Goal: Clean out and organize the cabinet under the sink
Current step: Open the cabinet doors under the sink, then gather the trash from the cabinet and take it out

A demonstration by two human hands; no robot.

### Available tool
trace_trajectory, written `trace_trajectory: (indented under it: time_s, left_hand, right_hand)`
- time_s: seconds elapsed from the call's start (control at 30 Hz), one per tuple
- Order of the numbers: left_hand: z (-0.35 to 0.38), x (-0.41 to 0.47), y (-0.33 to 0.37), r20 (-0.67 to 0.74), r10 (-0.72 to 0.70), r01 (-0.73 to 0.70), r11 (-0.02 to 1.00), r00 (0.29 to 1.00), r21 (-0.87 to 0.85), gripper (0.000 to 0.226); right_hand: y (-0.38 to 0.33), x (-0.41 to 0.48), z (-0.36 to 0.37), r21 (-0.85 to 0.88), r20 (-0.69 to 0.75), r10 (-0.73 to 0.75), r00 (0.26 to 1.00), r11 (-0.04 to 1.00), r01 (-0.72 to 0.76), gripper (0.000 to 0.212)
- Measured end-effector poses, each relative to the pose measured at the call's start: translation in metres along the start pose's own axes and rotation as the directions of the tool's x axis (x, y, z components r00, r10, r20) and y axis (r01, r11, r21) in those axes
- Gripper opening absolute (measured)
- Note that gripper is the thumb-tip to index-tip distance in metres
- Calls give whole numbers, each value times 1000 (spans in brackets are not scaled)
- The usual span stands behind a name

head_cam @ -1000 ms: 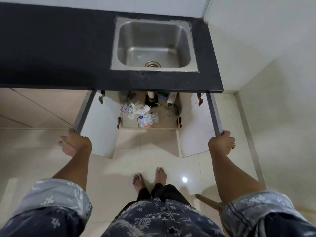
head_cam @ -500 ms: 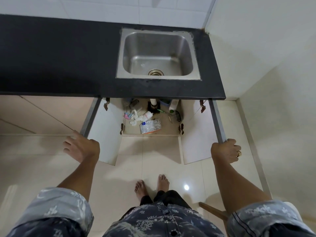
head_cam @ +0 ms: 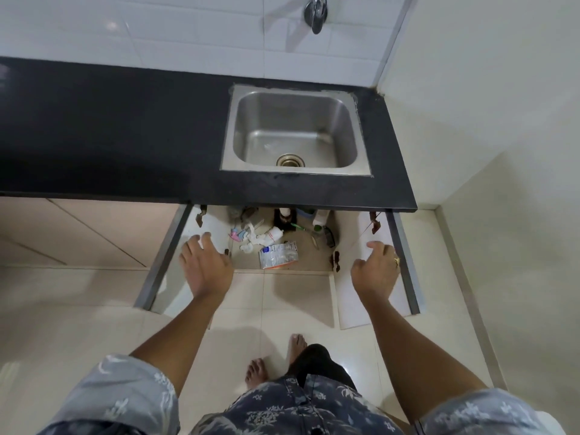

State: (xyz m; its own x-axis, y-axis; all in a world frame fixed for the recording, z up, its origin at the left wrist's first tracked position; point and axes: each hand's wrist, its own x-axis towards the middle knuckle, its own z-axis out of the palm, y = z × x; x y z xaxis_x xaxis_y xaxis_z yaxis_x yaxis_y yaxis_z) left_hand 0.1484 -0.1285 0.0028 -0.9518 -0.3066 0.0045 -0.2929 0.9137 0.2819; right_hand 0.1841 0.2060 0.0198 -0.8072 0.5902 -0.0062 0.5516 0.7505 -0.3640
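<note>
Tiled kitchen corner, black countertop [head_cam: 125, 130] with steel sink [head_cam: 229, 127] set in it. Cabinet [head_cam: 306, 257] below stands with both doors swung wide. Left hand [head_cam: 205, 265] hovers over left door [head_cam: 193, 226], fingers straight, slightly spread, gripping nothing. Right hand [head_cam: 376, 268] before right door [head_cam: 406, 271], fingers loosely bent, thumb out, ring visible; contact with door unclear. Cabinet floor: crumpled plastic packet [head_cam: 277, 255] at front, white bottle [head_cam: 275, 233] behind it, small clutter farther back, possibly toothbrush among it, too dim to name.
</note>
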Motion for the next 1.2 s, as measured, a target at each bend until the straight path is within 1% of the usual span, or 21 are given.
trace_trajectory:
  time_s: [0.1,0.17,0.23,0.3,0.4,0.47,0.5,0.6,0.73,0.8,0.87,0.9,0.97,1.1,1.2]
  left_hand:
    - [16,-2,14,88,74,-73,997,993,-12,49]
    - [30,3,23,196,121,-120,993,973,-14,52]
    - [48,11,31,316,159,-167,986,936,-2,61]
    - [66,23,41,444,146,-172,985,884,18,67]
    - [96,36,50,527,117,-157,987,842,32,68]
    - [119,48,55,563,102,-144,989,820,30,68]
    - [133,53,56,574,101,-147,989,813,35,68]
    - [181,69,53,592,124,-188,981,796,47,69]
    - [262,90,36,597,175,-273,959,782,76,71]
    - [311,98,21,615,163,-276,957,771,93,73]
    - [356,107,9,609,156,-272,957,778,102,75]
    - [377,113,3,602,159,-275,955,782,106,75]
    - [420,128,-6,592,165,-271,958,789,94,75]
    - [491,166,-11,538,198,-257,966,819,36,70]
    - [541,197,-7,468,196,-226,974,862,8,66]
  right_hand:
    - [-10,8,19,-45,159,-97,982,993,106,40]
    - [-17,19,34,-65,324,-126,938,986,155,45]
    - [-25,32,53,-95,494,-145,857,971,219,51]
    - [-36,51,74,-102,641,-164,750,950,295,56]
    - [-50,72,108,-57,762,-225,607,910,410,55]
    - [-59,85,134,-28,799,-258,543,886,463,58]
    - [-62,91,149,-25,811,-263,523,876,481,60]
    - [-67,104,202,-16,847,-287,448,828,561,66]
    - [-63,123,286,-16,887,-323,330,692,722,78]
    - [-56,133,334,-6,898,-341,279,625,781,80]
    - [-52,144,376,2,899,-366,238,549,836,81]
    - [-52,151,396,-3,899,-373,229,518,856,81]
    - [-51,167,438,-10,899,-378,222,489,872,78]
    - [-55,200,508,-10,876,-418,241,483,876,73]
    - [-60,222,559,-21,866,-442,235,437,899,75]
